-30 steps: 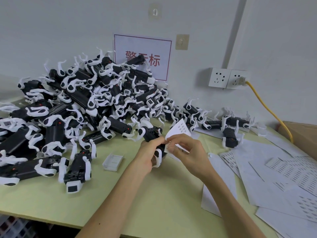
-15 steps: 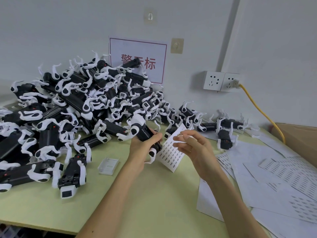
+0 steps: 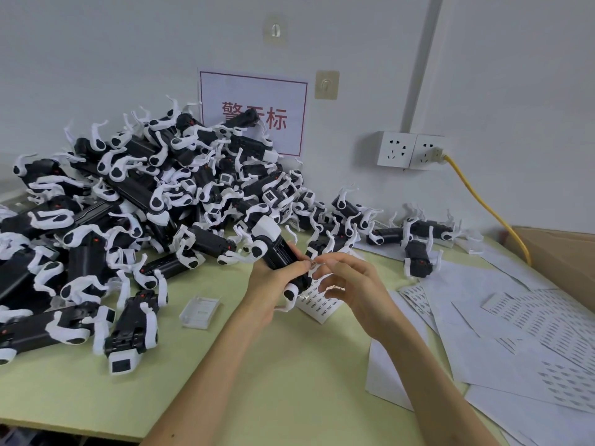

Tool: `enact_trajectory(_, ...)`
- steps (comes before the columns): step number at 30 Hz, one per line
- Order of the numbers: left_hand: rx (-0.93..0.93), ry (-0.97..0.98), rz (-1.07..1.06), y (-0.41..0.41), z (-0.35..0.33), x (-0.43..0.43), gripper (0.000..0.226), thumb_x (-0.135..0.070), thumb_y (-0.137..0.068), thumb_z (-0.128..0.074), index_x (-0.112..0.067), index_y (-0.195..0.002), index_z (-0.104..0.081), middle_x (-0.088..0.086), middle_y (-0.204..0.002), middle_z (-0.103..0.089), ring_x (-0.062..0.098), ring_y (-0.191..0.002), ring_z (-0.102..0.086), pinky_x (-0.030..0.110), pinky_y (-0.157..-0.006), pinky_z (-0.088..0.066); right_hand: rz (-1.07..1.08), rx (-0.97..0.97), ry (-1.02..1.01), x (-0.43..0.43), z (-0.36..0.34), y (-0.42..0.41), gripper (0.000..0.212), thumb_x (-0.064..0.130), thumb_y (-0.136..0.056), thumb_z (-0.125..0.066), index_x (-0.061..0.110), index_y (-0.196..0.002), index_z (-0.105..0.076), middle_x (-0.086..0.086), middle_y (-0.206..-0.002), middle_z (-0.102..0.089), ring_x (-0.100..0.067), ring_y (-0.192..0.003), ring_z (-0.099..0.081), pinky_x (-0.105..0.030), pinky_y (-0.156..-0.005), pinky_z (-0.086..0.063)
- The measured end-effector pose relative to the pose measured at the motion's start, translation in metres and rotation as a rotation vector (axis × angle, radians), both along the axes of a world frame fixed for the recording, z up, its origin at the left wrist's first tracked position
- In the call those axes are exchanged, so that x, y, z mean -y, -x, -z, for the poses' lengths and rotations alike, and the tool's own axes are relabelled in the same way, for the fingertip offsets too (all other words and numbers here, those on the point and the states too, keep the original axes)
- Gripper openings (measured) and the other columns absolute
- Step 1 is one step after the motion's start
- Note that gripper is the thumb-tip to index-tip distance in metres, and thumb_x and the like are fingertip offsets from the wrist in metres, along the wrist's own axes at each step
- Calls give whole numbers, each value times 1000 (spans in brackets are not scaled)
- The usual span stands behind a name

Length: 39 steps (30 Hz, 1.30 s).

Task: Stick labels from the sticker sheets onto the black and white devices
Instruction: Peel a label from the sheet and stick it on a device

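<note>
Black plastic with glossy white curved clips makes up the device that the left hand grips round its boxy body, blunt white end tilted up and away, just above the table. The right hand hovers beside it with loosely curled fingers, its forefinger tip touching the device next to the left thumb; whether a label is pinched there is too small to tell. Half a second ago the sheet stood upright between the hands; now this thin white paper with rows of tiny printed labels lies flat on the matt, pale green table under the right hand. The right fingertips have also closed in on the device, which sits more upright than before. A tangled pile of the same devices, spiky with white hooks, heaps up at left against the wall. A small clear ribbed case rests near the left wrist. More sheets overlap loosely at right, beside a brown cardboard box.
</note>
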<state>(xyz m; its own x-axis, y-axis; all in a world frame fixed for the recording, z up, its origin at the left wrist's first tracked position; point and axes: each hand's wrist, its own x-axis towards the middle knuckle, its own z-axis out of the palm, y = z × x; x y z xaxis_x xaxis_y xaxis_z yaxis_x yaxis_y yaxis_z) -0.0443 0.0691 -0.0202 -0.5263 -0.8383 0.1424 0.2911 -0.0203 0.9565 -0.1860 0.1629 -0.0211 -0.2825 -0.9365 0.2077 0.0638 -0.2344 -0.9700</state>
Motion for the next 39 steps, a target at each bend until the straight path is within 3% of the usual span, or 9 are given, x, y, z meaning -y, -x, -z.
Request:
enact_trajectory(3,24,31,14,-1,0,-2,14,-17,-64,-75,-30,-64,-71,0,-80,-73,15,-77,-69,29,-78,-55,22,-12,-7,1,1,0,15,26,-90,-68,15,-95,-77,-9,-89,-71,-20,-72,-63,-25,-67,-51)
enact_trajectory(6,45,62,24,-1,1,-1,14,-18,-65,-74,-31,-63,-71,-4,-76,-73,11,-73,-69,24,-73,-55,114,-155,7,3,5,-1,2,12,-92,-73,12,-93,-76,-6,-83,-71,-17,-68,-63,-25,-66,-51)
enact_trajectory(9,64,84,28,0,2,-1,15,-19,-66,-73,-33,-64,-71,-5,-76,-73,9,-74,-69,23,-73,-54,181,-247,16,5,7,-2,4,9,-90,-76,9,-93,-73,-5,-77,-72,-16,-64,-63,-25,-64,-52)
enact_trajectory(14,-1,6,58,2,3,2,21,-15,-74,-82,-32,-65,-72,0,-85,-76,13,-77,-71,27,-76,-55,231,-229,1,5,7,-1,6,11,-89,-77,9,-93,-73,-5,-79,-72,-16,-64,-64,-24,-64,-52)
enact_trajectory(20,-89,-41,127,3,5,2,20,3,-90,-67,-14,-83,-61,7,-101,-79,18,-92,-75,24,-71,-58,282,-141,8,5,5,0,4,14,-92,-73,10,-92,-74,-2,-82,-75,-15,-65,-65,-28,-69,-54)
enact_trajectory(25,-3,44,131,5,8,1,18,0,-91,-70,-15,-89,-60,4,-114,-77,21,-107,-73,33,-91,-55,364,-78,8,6,7,3,7,16,-93,-73,14,-87,-76,-5,-77,-72,-16,-64,-65,-25,-66,-54)
enact_trajectory(30,160,190,137,6,12,-4,20,-10,-90,-74,-21,-92,-58,-19,-112,-76,-2,-93,-70,14,-63,-50,456,-88,-7,5,7,4,8,12,-90,-76,11,-81,-75,-4,-72,-70,-13,-58,-61,-22,-61,-52)
enact_trajectory(35,167,216,126,9,14,-1,20,-9,-89,-76,-24,-89,-63,-16,-111,-76,3,-100,-70,15,-80,-52,516,-168,21,6,6,2,17,7,-89,-73,14,-73,-72,5,-66,-68,-8,-54,-56,-17,-55,-47)
enact_trajectory(39,35,6,-37,9,9,6,20,-17,-80,-85,-31,-71,-74,-13,-88,-77,5,-80,-71,15,-65,-53,441,-69,114,6,4,-4,9,12,-92,-73,16,-84,-72,3,-72,-68,-11,-62,-58,-20,-63,-48)
